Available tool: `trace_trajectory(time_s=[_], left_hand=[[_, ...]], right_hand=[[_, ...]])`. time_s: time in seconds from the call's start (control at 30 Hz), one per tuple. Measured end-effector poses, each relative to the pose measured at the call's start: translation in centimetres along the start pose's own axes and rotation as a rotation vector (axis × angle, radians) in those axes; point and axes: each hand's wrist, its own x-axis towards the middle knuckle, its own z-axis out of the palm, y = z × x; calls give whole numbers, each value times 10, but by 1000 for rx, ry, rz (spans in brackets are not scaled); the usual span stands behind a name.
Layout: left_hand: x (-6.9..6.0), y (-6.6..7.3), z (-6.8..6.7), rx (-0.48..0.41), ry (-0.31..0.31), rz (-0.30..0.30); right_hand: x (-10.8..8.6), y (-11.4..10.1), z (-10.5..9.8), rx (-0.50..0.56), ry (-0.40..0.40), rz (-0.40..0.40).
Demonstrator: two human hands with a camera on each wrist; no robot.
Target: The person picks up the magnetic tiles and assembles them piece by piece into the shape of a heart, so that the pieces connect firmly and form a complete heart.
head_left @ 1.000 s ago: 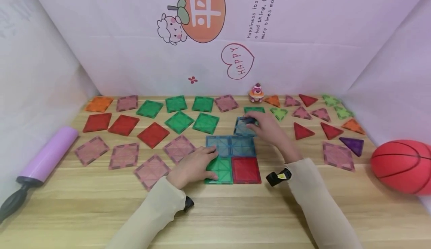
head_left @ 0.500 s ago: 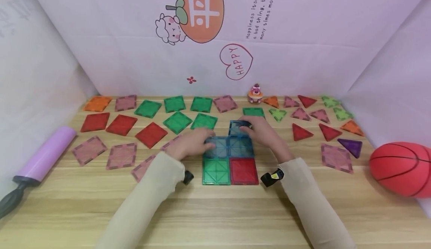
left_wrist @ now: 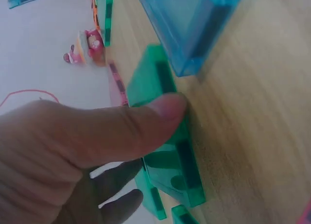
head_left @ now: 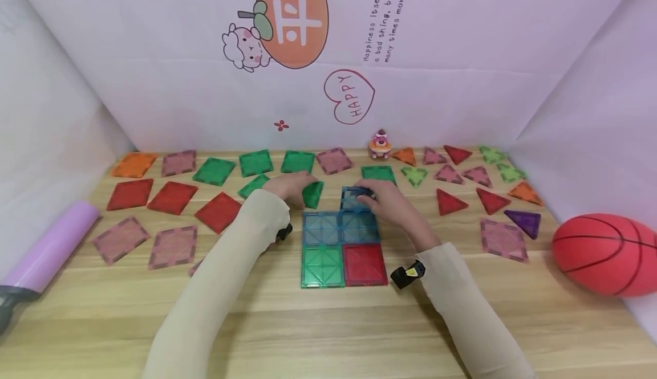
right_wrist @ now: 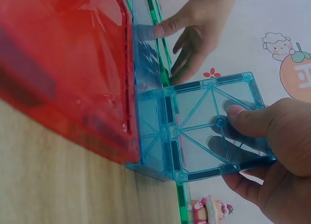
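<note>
In the head view a two-by-two block lies flat: green tile (head_left: 322, 266) and red tile (head_left: 365, 264) in front, two blue tiles (head_left: 321, 228) behind. My right hand (head_left: 388, 201) pinches another blue tile (head_left: 351, 199); in the right wrist view this tile (right_wrist: 197, 118) stands at an angle, its edge against the block's blue tile (right_wrist: 151, 118). Behind the block, my left hand (head_left: 291, 188) is at a green tile (head_left: 312, 194). The left wrist view shows the left thumb on the edge of this green tile (left_wrist: 170, 170), other fingers behind it.
Green, red, pink and orange square tiles, such as a red one (head_left: 173, 198), lie at the left and back. Triangles, such as a purple one (head_left: 524, 223), lie right. A small figurine (head_left: 380, 145) stands at the wall. A purple pump (head_left: 53, 251) and red ball (head_left: 608, 255) flank the table.
My left hand has moved from the block back to a green tile and pinches it. My right hand has brought its blue tile left, to the block's back edge. The head view has shifted slightly.
</note>
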Motion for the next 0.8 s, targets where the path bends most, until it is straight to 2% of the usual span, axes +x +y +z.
trace_trajectory(time_s=[0.07,0.17,0.3,0.43,0.57,0.63,0.8], left_hand=[[1,-1,0,28,42,30],[3,-3,1,47,140,72],[4,-4,4,-15,235,113],[-3,-3,2,-103,282,185],[-14,6,-1,-146,336,276],[-19,14,-1,-137,355,308],[-22,30,8,-77,353,318]], right_hand=[[0,-3,0,2,3,-7],[0,-4,0,2,12,-7],[-1,-3,1,4,9,0],[-1,-1,3,7,6,4],[-1,-1,4,11,12,1],[0,-2,4,16,12,-3],[1,-4,6,16,13,-10]])
